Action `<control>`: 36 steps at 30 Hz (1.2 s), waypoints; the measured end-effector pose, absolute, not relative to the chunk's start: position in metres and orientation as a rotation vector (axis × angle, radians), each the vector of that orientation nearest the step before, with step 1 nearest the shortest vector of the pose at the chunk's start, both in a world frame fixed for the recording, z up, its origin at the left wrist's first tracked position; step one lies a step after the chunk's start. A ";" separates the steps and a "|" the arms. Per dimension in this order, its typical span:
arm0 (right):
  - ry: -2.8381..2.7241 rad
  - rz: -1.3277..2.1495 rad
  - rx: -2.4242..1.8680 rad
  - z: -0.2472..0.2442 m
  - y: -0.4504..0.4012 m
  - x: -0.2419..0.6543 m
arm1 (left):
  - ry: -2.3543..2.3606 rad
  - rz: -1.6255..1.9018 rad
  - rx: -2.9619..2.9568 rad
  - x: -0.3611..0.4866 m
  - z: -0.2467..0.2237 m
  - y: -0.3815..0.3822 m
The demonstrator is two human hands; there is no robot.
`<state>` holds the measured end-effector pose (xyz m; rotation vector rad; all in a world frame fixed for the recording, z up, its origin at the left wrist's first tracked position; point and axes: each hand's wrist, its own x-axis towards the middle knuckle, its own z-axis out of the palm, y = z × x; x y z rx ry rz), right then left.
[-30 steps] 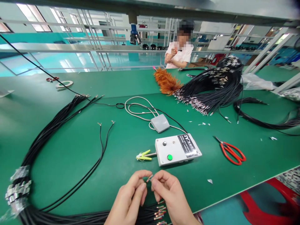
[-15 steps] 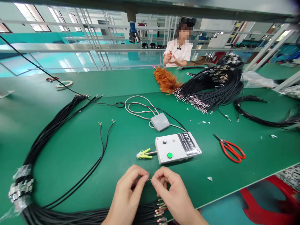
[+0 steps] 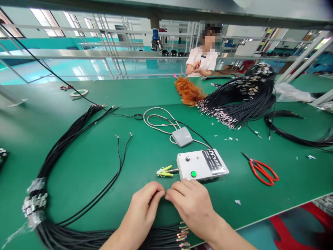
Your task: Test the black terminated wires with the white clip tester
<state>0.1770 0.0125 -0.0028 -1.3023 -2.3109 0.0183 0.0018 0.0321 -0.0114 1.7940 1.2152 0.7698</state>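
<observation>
My left hand (image 3: pixel 145 208) and my right hand (image 3: pixel 191 208) meet fingertip to fingertip in front of the grey control box (image 3: pixel 201 164). Both are closed in a pinch on a thin strand (image 3: pixel 165 194), of which only a speck shows between the fingertips; its kind is too small to tell. Below the hands lies a bundle of black cables (image 3: pixel 85 238), its stripped, coloured wire ends (image 3: pixel 183 233) beside my right wrist. A yellow clip (image 3: pixel 165 171) sits on the metal shaft at the box's left side. The box carries a black knob and a green button.
Red-handled pliers (image 3: pixel 261 170) lie to the right. Behind the box is a grey pedal (image 3: pixel 182 136) with a coiled cord. Two separate black cables (image 3: pixel 114 175) curve at left. Farther back are an orange feather duster (image 3: pixel 189 91), a black cable heap (image 3: pixel 241 100) and a person (image 3: pixel 202 60).
My right hand has turned over, its back now facing up, and its fingertips have come closer to my left ones. The whole view has shifted slightly, with things appearing farther right.
</observation>
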 end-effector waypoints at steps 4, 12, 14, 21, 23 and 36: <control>-2.344 -0.102 -1.385 0.003 0.040 0.176 | 1.385 0.861 1.698 -0.010 -0.012 0.045; -2.629 -0.217 -1.514 -0.002 0.077 0.165 | 1.441 0.890 1.592 -0.011 -0.013 0.064; -2.659 -0.220 -1.504 -0.003 0.078 0.164 | 1.453 0.887 1.592 -0.009 -0.014 0.065; -2.726 -0.215 -1.471 0.000 0.081 0.164 | 1.477 0.885 1.629 -0.002 -0.019 0.071; -2.724 -0.211 -1.475 0.001 0.082 0.164 | 1.473 0.885 1.640 0.000 -0.020 0.072; -2.484 -0.097 -1.390 0.017 0.067 0.191 | 1.448 0.847 1.634 0.000 -0.028 0.078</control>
